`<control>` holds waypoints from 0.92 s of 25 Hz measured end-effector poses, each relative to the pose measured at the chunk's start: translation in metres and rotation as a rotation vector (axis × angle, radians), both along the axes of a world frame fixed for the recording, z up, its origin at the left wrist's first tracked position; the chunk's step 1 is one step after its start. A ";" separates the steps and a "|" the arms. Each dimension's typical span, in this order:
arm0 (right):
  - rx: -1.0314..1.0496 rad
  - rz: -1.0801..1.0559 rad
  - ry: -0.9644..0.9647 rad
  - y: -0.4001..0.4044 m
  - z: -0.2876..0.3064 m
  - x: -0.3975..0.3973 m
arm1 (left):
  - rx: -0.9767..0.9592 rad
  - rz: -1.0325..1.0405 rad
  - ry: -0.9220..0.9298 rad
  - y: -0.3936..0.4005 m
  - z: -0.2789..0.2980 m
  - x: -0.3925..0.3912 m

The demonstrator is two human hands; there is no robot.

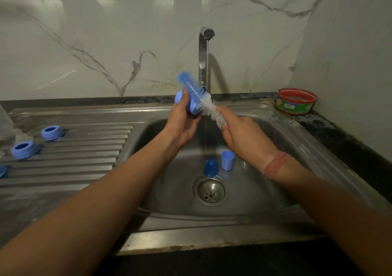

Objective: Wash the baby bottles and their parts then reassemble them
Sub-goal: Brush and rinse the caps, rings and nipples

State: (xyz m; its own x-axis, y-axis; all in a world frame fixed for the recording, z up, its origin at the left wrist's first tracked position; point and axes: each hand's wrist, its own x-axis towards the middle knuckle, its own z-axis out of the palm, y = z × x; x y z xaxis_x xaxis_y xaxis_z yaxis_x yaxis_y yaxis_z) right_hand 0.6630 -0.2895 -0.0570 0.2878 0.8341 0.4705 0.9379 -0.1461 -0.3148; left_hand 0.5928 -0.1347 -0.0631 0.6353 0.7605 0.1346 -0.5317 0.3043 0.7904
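Left hand (pixel 184 125) gripped a blue bottle part (pixel 192 106), fingers curled round it, held above the sink basin (pixel 254 193) just left of the water stream (pixel 207 67). What kind of part it was, can't tell. Right hand (pixel 241 136) held the bottle brush (pixel 201 98) by its lower end, fingers closed on it; white bristles lay against the blue part, blue bristle tip pointed up-left in front of the faucet (pixel 203 57). The brush was motion-blurred.

In the basin: two blue caps, one darker (pixel 211 167) under the stream, one lighter (pixel 227 160) just beside it on the right, open end up. Both sat just behind the drain strainer (pixel 211 191).

On the ribbed steel drainboard (pixel 84 161) to the left: two blue collar rings (pixel 51 132) (pixel 24 149), near each other, well apart from the basin. Another blue piece (pixel 3 170) was cut off by the left frame edge.

Red-rimmed round tub (pixel 296 100) sat on the dark tabletop (pixel 339 135) at the back-right corner, near the sink rim. Marble-look walls (pixel 106 42) closed in the back and right side. Open room showed over the drainboard centre and the basin's near half.
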 end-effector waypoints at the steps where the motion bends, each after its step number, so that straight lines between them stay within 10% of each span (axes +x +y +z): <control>1: 0.020 -0.015 -0.003 0.000 0.000 0.004 | 0.007 -0.040 0.023 -0.006 -0.002 0.003; 23: -0.016 -0.128 0.051 0.001 0.002 0.018 | -0.228 -0.096 0.017 -0.040 0.000 0.020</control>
State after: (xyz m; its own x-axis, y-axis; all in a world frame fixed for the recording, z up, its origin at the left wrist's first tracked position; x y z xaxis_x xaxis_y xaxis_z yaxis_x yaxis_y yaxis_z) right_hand 0.6811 -0.2887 -0.0553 0.4155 0.7964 0.4395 0.8942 -0.2690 -0.3579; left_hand 0.6127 -0.1747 -0.0627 0.7068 0.7060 -0.0450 -0.4786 0.5241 0.7045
